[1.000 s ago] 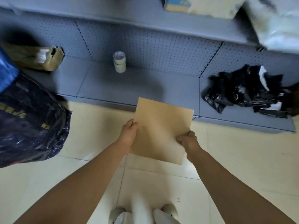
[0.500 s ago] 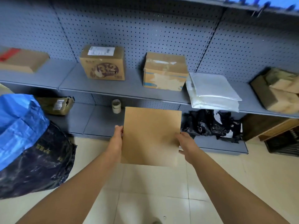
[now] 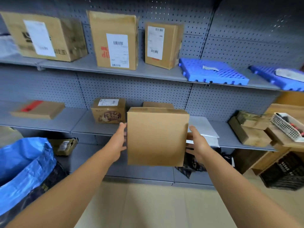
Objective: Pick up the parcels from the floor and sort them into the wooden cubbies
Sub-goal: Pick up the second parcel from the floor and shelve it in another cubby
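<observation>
I hold a plain brown cardboard parcel [image 3: 157,137] upright in front of me, level with the middle grey shelf [image 3: 79,125]. My left hand [image 3: 119,142] presses its left side and my right hand [image 3: 198,144] presses its right side. The parcel hides part of a box behind it and part of a white padded mailer [image 3: 204,127]. A printed brown box [image 3: 108,111] stands just left of the parcel on the same shelf. No wooden cubbies are clearly in view; wooden furniture [image 3: 289,112] shows at the right edge.
The upper shelf [image 3: 148,72] carries three labelled cartons and two blue plastic pallets [image 3: 212,71]. A flat box with red tape [image 3: 38,110] lies at left. A blue and black sack [image 3: 24,167] fills the lower left. Black bags [image 3: 190,165], stacked boxes [image 3: 251,129], a white basket [image 3: 287,125] stand right.
I have lifted the parcel from near the floor to middle-shelf height, still in both hands. My view has tilted up, bringing the upper shelf and its cartons into sight.
</observation>
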`<state>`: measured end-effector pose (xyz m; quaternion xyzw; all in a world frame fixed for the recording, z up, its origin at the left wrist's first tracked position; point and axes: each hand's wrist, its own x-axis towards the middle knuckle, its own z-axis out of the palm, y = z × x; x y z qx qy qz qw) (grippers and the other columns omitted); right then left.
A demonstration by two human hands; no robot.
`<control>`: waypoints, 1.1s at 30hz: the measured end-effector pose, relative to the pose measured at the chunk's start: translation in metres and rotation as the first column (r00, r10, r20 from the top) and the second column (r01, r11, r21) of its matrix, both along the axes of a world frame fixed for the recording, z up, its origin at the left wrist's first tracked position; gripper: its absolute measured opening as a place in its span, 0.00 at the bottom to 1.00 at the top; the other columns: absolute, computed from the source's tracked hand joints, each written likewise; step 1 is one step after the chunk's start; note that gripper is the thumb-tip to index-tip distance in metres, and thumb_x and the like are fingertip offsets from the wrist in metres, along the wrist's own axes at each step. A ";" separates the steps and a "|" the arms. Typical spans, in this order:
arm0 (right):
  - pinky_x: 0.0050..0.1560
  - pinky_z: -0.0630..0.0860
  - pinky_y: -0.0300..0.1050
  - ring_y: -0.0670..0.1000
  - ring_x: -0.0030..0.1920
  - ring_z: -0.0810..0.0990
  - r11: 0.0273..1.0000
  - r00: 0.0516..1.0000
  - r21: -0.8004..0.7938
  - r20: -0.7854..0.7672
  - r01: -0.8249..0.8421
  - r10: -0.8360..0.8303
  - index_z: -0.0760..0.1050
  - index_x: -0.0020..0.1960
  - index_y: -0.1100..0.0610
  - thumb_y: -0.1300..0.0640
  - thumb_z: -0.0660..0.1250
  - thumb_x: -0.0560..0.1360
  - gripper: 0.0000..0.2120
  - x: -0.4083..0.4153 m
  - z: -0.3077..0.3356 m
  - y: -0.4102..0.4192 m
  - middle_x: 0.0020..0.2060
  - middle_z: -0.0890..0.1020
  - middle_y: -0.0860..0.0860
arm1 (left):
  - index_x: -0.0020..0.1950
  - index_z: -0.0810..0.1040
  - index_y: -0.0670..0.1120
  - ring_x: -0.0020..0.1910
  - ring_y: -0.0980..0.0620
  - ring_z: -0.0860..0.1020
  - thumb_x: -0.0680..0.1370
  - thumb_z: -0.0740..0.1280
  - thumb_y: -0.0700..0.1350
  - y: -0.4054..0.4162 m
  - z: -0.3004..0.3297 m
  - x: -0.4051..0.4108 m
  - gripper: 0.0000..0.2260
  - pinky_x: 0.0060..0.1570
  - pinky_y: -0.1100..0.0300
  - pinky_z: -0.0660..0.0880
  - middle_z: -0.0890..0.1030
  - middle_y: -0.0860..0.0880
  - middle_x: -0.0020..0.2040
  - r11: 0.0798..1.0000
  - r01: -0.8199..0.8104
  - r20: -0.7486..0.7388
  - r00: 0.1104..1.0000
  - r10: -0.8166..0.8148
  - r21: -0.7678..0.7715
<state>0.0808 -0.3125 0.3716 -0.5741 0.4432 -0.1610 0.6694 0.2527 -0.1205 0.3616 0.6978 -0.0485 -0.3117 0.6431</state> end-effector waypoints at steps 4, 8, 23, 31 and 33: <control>0.57 0.75 0.60 0.57 0.47 0.79 1.000 0.999 0.010 0.048 0.015 -0.016 0.71 0.60 0.52 0.36 0.51 0.77 0.24 -0.004 0.031 0.004 0.46 0.80 0.54 | 0.68 0.68 0.50 0.60 0.47 0.74 0.81 0.46 0.57 0.012 0.036 0.002 0.22 0.64 0.47 0.68 0.78 0.46 0.59 0.999 0.035 0.038 0.999 -0.034 -0.037; 0.46 0.76 0.55 0.56 0.46 0.79 0.999 0.999 -0.028 0.030 -0.026 0.027 0.75 0.56 0.53 0.34 0.50 0.76 0.27 -0.003 0.056 0.017 0.48 0.80 0.57 | 0.69 0.67 0.46 0.63 0.45 0.73 0.80 0.50 0.57 0.025 0.063 0.005 0.23 0.64 0.45 0.69 0.75 0.43 0.65 0.998 0.018 0.027 1.000 -0.016 -0.064; 0.55 0.76 0.58 0.57 0.49 0.79 0.996 0.998 -0.083 0.044 -0.040 0.043 0.74 0.48 0.55 0.32 0.53 0.74 0.27 -0.002 0.097 0.036 0.49 0.81 0.56 | 0.73 0.62 0.54 0.67 0.46 0.69 0.77 0.60 0.37 0.066 0.118 0.013 0.26 0.66 0.50 0.67 0.69 0.46 0.70 0.974 0.191 0.242 0.957 -0.157 -0.124; 0.49 0.79 0.58 0.60 0.54 0.80 0.991 0.994 -0.071 -0.009 -0.111 0.110 0.76 0.55 0.55 0.29 0.49 0.72 0.33 -0.015 0.102 0.032 0.53 0.81 0.60 | 0.71 0.62 0.61 0.65 0.48 0.71 0.69 0.61 0.23 0.078 0.112 0.015 0.41 0.60 0.50 0.73 0.70 0.47 0.69 0.930 0.331 0.343 0.902 -0.262 -0.159; 0.44 0.80 0.54 0.60 0.50 0.81 0.990 0.992 -0.071 -0.036 -0.119 0.117 0.76 0.56 0.56 0.29 0.54 0.71 0.34 -0.018 0.100 0.030 0.53 0.81 0.62 | 0.70 0.64 0.61 0.67 0.47 0.70 0.68 0.59 0.21 0.078 0.111 0.015 0.42 0.54 0.54 0.75 0.69 0.47 0.70 0.922 0.349 0.358 0.893 -0.272 -0.170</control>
